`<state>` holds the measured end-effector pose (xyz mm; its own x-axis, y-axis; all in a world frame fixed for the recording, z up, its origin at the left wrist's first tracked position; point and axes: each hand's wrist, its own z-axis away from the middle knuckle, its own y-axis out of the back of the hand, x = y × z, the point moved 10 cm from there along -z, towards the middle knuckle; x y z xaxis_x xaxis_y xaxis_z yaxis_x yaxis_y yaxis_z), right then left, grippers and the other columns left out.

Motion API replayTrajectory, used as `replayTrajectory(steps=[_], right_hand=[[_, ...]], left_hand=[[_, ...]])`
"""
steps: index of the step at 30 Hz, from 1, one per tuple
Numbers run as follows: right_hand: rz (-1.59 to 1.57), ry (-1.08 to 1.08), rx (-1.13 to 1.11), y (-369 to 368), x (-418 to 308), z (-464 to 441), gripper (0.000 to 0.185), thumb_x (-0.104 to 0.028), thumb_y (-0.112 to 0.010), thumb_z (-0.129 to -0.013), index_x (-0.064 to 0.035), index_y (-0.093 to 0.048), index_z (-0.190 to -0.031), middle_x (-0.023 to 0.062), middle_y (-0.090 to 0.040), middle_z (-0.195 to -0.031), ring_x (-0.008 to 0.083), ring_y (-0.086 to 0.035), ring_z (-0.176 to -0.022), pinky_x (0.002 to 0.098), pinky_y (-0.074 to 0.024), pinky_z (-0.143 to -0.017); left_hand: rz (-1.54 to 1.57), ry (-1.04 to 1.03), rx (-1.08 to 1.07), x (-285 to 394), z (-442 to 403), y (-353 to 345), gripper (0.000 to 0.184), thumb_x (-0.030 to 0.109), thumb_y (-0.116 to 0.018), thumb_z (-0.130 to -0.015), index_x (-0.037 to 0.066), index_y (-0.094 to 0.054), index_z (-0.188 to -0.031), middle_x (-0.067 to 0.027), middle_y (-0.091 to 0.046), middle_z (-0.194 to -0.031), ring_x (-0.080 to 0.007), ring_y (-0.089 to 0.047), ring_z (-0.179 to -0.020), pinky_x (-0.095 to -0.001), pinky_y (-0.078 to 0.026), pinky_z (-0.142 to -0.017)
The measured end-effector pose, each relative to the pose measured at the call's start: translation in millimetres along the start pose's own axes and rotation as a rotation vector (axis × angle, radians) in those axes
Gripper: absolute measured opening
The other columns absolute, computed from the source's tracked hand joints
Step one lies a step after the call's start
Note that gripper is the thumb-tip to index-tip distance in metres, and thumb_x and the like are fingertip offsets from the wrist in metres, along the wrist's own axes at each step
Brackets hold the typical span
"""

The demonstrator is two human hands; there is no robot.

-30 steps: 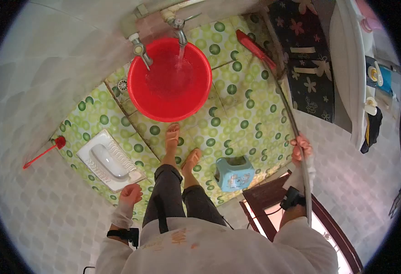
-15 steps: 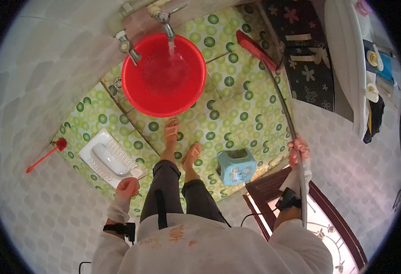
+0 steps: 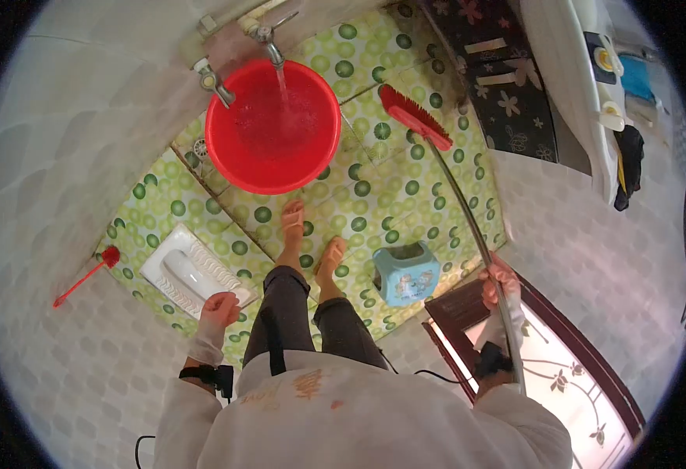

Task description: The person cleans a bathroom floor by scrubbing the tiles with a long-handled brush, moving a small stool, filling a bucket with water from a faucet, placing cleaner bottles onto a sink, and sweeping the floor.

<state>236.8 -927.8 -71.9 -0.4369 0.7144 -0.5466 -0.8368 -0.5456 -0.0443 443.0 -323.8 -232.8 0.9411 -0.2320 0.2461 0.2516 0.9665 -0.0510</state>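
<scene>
Right hand (image 3: 500,283): wrapped around long grey-handled red broom (image 3: 467,206); near end indistinct
Left hand (image 3: 220,309): half-curled, palm hidden; contents unclear

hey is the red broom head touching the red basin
Apart. The head view shows it: a strip of green-patterned floor separates the broom head from the basin.
</scene>
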Motion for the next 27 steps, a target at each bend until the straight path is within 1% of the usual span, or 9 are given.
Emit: replayTrajectory(steps=[2, 5, 7, 10, 14, 20, 21, 23, 27], right_hand=[[-0.068, 0.116, -0.116, 4.4, -23.5, 4.6, 0.056, -0.014, -0.058, -0.083, 0.0052, -0.037, -0.131, 0.0194, -0.063, -0.082, 0.0158, -0.053, -0.040, 0.0252, -0.0404, -0.028], [0.059, 0.111, 0.006, 4.2, -52.5, -30.7, 0.039, -0.019, -0.061, -0.083, 0.0015, -0.050, -0.114, 0.0074, -0.059, -0.070, 0.0084, -0.046, -0.039, 0.0194, -0.0353, -0.032], [-0.040, -0.122, 0.105, -2.9, -46.7, -59.5, 0.030, -0.019, -0.060, -0.083, -0.0010, -0.056, -0.107, 0.0003, -0.055, -0.061, 0.0052, -0.041, -0.038, 0.0175, -0.0320, -0.034], [0.232, 0.054, 0.037, -9.6, -41.7, -90.2, 0.030, -0.016, -0.057, -0.084, -0.0013, -0.056, -0.110, -0.0034, -0.045, -0.052, 0.0058, -0.040, -0.038, 0.0186, -0.0288, -0.033], [0.272, -0.311, 0.043, -37.8, 31.5, -0.6, 0.031, -0.011, -0.056, -0.083, -0.0009, -0.055, -0.113, 0.0027, -0.051, -0.064, 0.0073, -0.040, -0.037, 0.0208, -0.0247, -0.030], [0.183, -0.062, 0.091, -34.8, -30.0, -10.9, 0.037, -0.015, -0.058, -0.083, -0.0004, -0.053, -0.116, 0.0059, -0.056, -0.068, 0.0087, -0.037, -0.033, 0.0230, -0.0252, -0.028], [0.235, 0.155, -0.240, -42.0, -43.7, -49.5, 0.036, -0.023, -0.058, -0.085, -0.0028, -0.054, -0.115, 0.0022, -0.054, -0.067, 0.0077, -0.035, -0.033, 0.0232, -0.0243, -0.028], [0.065, -0.008, -0.216, -33.0, -45.0, -140.0, 0.037, -0.032, -0.056, -0.086, -0.0059, -0.054, -0.112, -0.0016, -0.050, -0.062, 0.0067, -0.032, -0.032, 0.0225, -0.0226, -0.028], [0.191, 0.103, -0.090, -149.2, -69.1, -182.2, 0.029, -0.036, -0.053, -0.087, -0.0092, -0.056, -0.096, -0.0047, -0.044, -0.054, 0.0056, -0.033, -0.034, 0.0209, -0.0241, -0.031]], left_hand=[[-0.012, 0.022, 0.017, -1.5, 8.4, 2.4, 0.018, 0.018, -0.062, -0.086, 0.008, -0.060, -0.101, -0.0040, -0.063, -0.089, -0.0119, -0.060, -0.071, -0.0232, -0.051, -0.059], [-0.044, -0.015, 0.085, 16.4, 9.6, 0.7, 0.018, 0.017, -0.063, -0.085, 0.007, -0.061, -0.100, -0.0047, -0.063, -0.087, -0.0120, -0.060, -0.069, -0.0235, -0.050, -0.056], [-0.053, -0.029, 0.045, 10.6, -1.8, 6.3, 0.018, 0.016, -0.064, -0.084, 0.008, -0.060, -0.100, -0.0013, -0.063, -0.087, -0.0097, -0.060, -0.072, -0.0218, -0.049, -0.060], [-0.047, -0.037, 0.052, 26.8, 7.3, 4.9, 0.020, 0.018, -0.065, -0.084, 0.008, -0.060, -0.101, -0.0009, -0.063, -0.088, -0.0095, -0.060, -0.072, -0.0223, -0.049, -0.060], [0.008, -0.076, 0.094, 14.2, 12.2, 12.8, 0.015, 0.017, -0.063, -0.085, 0.007, -0.061, -0.095, -0.0004, -0.061, -0.081, -0.0085, -0.057, -0.068, -0.0214, -0.047, -0.056], [-0.004, -0.041, -0.039, -15.3, 3.7, 10.8, 0.018, 0.018, -0.062, -0.086, 0.005, -0.060, -0.098, -0.0052, -0.065, -0.086, -0.0149, -0.063, -0.073, -0.0274, -0.053, -0.060], [-0.001, -0.040, 0.008, -10.5, 12.9, 9.0, 0.018, 0.018, -0.062, -0.086, 0.005, -0.060, -0.099, -0.0055, -0.065, -0.087, -0.0155, -0.063, -0.074, -0.0278, -0.054, -0.061], [0.091, -0.058, 0.097, -0.7, 27.0, 5.4, 0.015, 0.013, -0.064, -0.084, 0.004, -0.060, -0.095, -0.0052, -0.061, -0.083, -0.0106, -0.056, -0.063, -0.0222, -0.045, -0.050], [0.099, -0.039, 0.155, -2.2, 41.0, 18.5, 0.012, 0.014, -0.062, -0.085, 0.004, -0.060, -0.093, -0.0046, -0.060, -0.081, -0.0096, -0.055, -0.061, -0.0215, -0.044, -0.049]])
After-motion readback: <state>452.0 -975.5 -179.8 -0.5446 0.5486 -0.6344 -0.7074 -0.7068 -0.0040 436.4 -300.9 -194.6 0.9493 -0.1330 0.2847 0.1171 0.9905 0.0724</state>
